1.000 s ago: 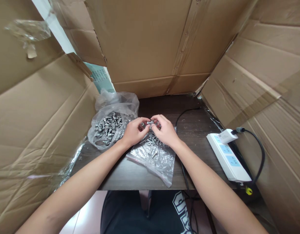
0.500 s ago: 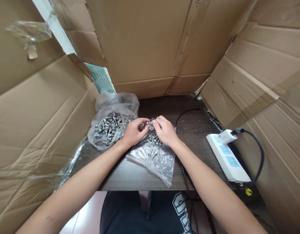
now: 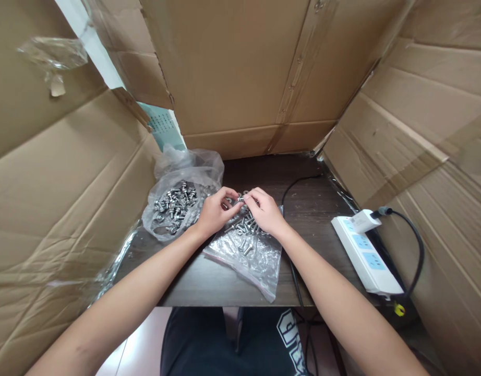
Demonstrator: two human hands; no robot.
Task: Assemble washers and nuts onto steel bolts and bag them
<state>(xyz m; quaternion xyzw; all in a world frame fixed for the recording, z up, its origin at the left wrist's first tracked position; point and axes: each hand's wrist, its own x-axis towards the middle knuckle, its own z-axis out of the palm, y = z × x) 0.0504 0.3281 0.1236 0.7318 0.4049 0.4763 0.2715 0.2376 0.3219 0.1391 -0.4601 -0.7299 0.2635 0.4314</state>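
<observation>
Between the fingertips of both hands is a small metal bolt (image 3: 241, 198), partly covered by the fingers. My left hand (image 3: 217, 211) pinches it from the left, thumb and forefinger closed on its end. My right hand (image 3: 265, 210) grips the other end with thumb and forefinger. Below the hands, loose bolts (image 3: 245, 225) and a few nuts or washers lie on a flat clear zip bag (image 3: 254, 271). To the left of my left hand sits an opened plastic bag (image 3: 151, 206) full of bolts that appear to carry washers or nuts.
A white power strip (image 3: 365, 256) with a plugged-in adapter (image 3: 363, 221) lies at the right of the dark table (image 3: 314, 250). A black cable (image 3: 284, 193) runs beside my right hand. Cardboard walls (image 3: 232, 73) enclose the table at the back and both sides.
Both hands stay nearly in place, with the bolt between them at a slightly different angle. The whole view has shifted very slightly.
</observation>
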